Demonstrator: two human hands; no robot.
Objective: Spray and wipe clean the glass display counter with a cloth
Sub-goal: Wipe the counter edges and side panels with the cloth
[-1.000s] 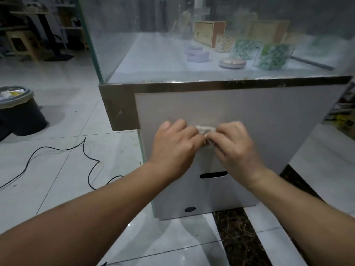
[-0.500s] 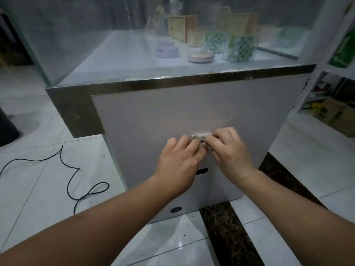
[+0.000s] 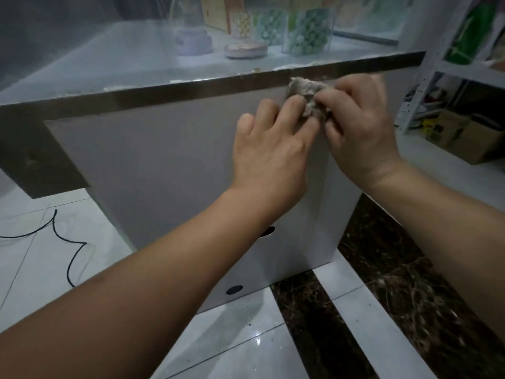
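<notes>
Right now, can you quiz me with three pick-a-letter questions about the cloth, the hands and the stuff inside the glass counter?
1. Where is the cloth?
A. On the floor
B. Up by the dark strip along the top of the counter
C. Inside the glass case

2. What colour are most of the beads in the clear box?
A. Green
B. Red
C. Black

3. How many hands touch the cloth?
A. Just one
B. None
C. Both

Answers:
1 B: the cloth sits against the panel, its top reaching the dark strip.
2 A: the box behind the glass is packed with green balls.
3 C: the left hand has fingers on the cloth and the right hand pinches it.
</notes>
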